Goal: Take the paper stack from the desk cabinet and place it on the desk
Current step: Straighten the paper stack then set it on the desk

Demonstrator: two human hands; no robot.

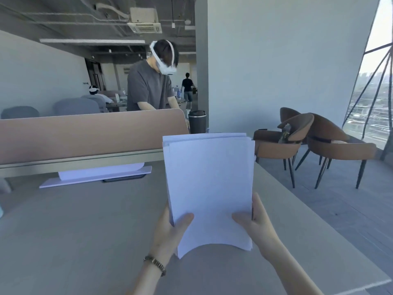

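Note:
A thick stack of white paper (209, 184) is held up above the grey desk (89, 226), its lower edge curved and lifted off the surface. My left hand (170, 233) grips the stack's lower left edge, thumb on the front sheet, with a bracelet on that wrist. My right hand (258, 226) grips the lower right edge the same way. The sheets fan slightly at the top. The desk cabinet is not in view.
A tan divider panel (89, 133) runs along the desk's far side, with a white stand (95, 174) and a dark flat device below it. A person wearing a headset stands behind the divider. Brown chairs (314, 143) stand on the floor at the right.

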